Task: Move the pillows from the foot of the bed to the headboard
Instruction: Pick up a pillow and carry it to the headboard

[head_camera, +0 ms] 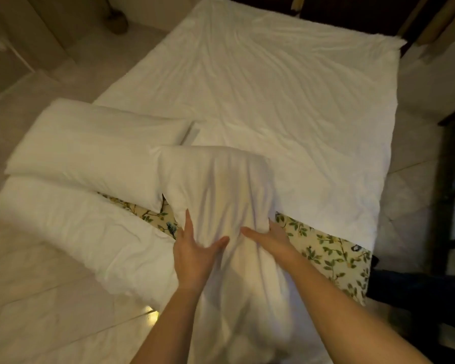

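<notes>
White bed point(286, 88), two spare pillows point(90, 148) left, hands point(195, 253) gripping pillow point(221, 185)

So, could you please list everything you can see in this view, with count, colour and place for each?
Pillows: three, white, at the foot of the bed: one in the middle under both hands, two at the left overhanging the bed's edge.
Sheet: one, white, creased, covering the bed up to the headboard.
Floral cover: one, cream with green leaves, strip along the foot.
Headboard: one, dark, far end.
Floor: pale tiles, left of the bed.
Left hand: on the middle pillow's near end.
Right hand: gripping the same end.
</notes>
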Motion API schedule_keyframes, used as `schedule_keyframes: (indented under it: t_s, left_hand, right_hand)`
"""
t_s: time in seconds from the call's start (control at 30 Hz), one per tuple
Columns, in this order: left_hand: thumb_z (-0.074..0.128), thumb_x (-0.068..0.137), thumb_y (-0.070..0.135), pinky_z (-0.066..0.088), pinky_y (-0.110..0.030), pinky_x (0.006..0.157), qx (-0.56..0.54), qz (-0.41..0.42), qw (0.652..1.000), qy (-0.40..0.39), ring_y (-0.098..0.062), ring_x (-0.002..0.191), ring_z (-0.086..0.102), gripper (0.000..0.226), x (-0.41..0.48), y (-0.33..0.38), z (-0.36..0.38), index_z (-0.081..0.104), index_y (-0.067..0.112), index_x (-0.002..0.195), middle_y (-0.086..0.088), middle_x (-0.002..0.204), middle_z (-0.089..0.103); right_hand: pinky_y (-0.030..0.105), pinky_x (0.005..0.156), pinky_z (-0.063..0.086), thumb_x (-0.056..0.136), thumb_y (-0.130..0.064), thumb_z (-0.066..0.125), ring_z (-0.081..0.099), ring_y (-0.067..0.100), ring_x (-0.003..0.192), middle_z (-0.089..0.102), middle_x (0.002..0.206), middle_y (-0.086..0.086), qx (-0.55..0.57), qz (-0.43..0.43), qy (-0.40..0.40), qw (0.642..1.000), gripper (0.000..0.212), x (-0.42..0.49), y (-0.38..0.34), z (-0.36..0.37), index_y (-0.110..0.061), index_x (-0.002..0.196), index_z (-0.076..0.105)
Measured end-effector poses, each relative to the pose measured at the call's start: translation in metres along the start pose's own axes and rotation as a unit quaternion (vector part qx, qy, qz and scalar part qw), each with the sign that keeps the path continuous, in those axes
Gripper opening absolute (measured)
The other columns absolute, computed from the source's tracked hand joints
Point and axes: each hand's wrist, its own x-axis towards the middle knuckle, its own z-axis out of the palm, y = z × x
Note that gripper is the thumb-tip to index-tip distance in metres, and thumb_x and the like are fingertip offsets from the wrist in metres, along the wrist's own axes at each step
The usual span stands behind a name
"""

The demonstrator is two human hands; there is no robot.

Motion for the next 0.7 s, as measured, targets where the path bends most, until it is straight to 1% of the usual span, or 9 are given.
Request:
schedule_keyframes:
  t_s: [0.13,0.2,0.3,0.37,0.43,0.5,0.57,0.63,0.7]
  left_hand:
    - [0.089,0.067,0.07,0.048,-0.05,0.114,0.0,-0.037,0.999,-0.024,-0.035,0.14,0.052,0.124,0.015,-0.056,0.002,0.022,0.043,0.168,-0.011,0.148,0.052]
    - [0.091,0.07,0.065,0.047,-0.05,0.115,-0.005,-0.063,0.997,-0.039,-0.035,0.139,0.052,0.122,0.022,-0.09,0.004,0.023,0.04,0.168,-0.008,0.145,0.052]
    - [0.09,0.072,0.063,0.041,-0.051,0.119,-0.009,-0.082,0.995,-0.064,-0.035,0.146,0.045,0.125,0.031,-0.129,0.004,0.016,0.042,0.17,-0.008,0.155,0.044]
    - [0.09,0.071,0.067,0.037,-0.052,0.122,-0.016,-0.092,0.993,-0.072,-0.034,0.15,0.039,0.128,0.039,-0.144,0.003,0.012,0.044,0.17,-0.008,0.16,0.038]
    - [0.088,0.065,0.076,0.037,-0.054,0.123,-0.024,-0.097,0.992,-0.072,-0.034,0.151,0.038,0.134,0.049,-0.152,0.004,0.01,0.046,0.169,-0.008,0.16,0.037]
    - [0.087,0.058,0.083,0.04,-0.053,0.122,-0.035,-0.098,0.991,-0.079,-0.032,0.151,0.04,0.142,0.058,-0.158,0.003,0.008,0.045,0.169,-0.006,0.164,0.038]
    - [0.09,0.061,0.078,0.04,-0.045,0.122,-0.048,-0.089,0.991,-0.093,-0.027,0.151,0.043,0.142,0.061,-0.158,0.004,0.008,0.041,0.17,-0.001,0.165,0.043]
    - [0.091,0.07,0.067,0.039,-0.037,0.119,-0.058,-0.066,0.991,-0.097,-0.021,0.147,0.048,0.131,0.059,-0.153,0.006,0.012,0.038,0.171,0.004,0.163,0.048]
    - [0.09,0.073,0.066,0.041,-0.04,0.117,-0.06,-0.048,0.993,-0.088,-0.019,0.14,0.052,0.122,0.053,-0.144,0.007,0.019,0.041,0.169,0.007,0.158,0.052]
  right_hand:
    - [0.028,0.099,0.056,0.069,-0.066,0.093,0.07,0.011,0.115,0.072,0.135,-0.009,-0.05,0.012,-0.022,0.998,0.097,-0.003,0.028,0.032,-0.037,0.152,0.055]
    - [0.035,0.106,0.054,0.063,-0.082,0.086,0.066,0.018,0.126,0.066,0.144,-0.008,-0.094,0.02,-0.004,0.995,0.109,0.009,0.054,0.048,-0.05,0.158,0.042]
    - [0.056,0.12,0.041,0.048,-0.102,0.074,0.041,0.034,0.152,0.031,0.172,0.001,-0.151,0.052,0.039,0.986,0.133,0.025,0.079,0.062,-0.067,0.16,0.01]
    - [0.061,0.126,0.029,0.053,-0.099,0.074,0.022,0.035,0.161,0.006,0.178,-0.001,-0.151,0.046,0.056,0.986,0.134,0.02,0.078,0.065,-0.068,0.159,-0.003]
    - [0.061,0.127,0.024,0.057,-0.096,0.075,0.014,0.032,0.163,-0.002,0.179,-0.002,-0.149,0.026,0.075,0.986,0.131,0.021,0.079,0.064,-0.071,0.157,-0.006]
    - [0.061,0.127,0.025,0.056,-0.096,0.077,0.015,0.029,0.163,0.001,0.179,-0.003,-0.13,0.016,0.085,0.988,0.129,0.028,0.085,0.065,-0.074,0.155,-0.003]
    - [0.059,0.125,0.033,0.055,-0.09,0.084,0.033,0.026,0.157,0.023,0.174,-0.002,-0.072,0.008,0.077,0.994,0.129,0.036,0.091,0.071,-0.074,0.155,0.004]
    - [0.052,0.12,0.044,0.057,-0.084,0.089,0.052,0.019,0.143,0.049,0.159,-0.006,-0.048,-0.013,0.067,0.997,0.126,0.038,0.093,0.08,-0.068,0.158,0.016]
    - [0.048,0.117,0.047,0.061,-0.084,0.087,0.056,0.019,0.137,0.054,0.151,-0.005,-0.065,-0.031,0.082,0.994,0.121,0.027,0.086,0.088,-0.061,0.161,0.022]
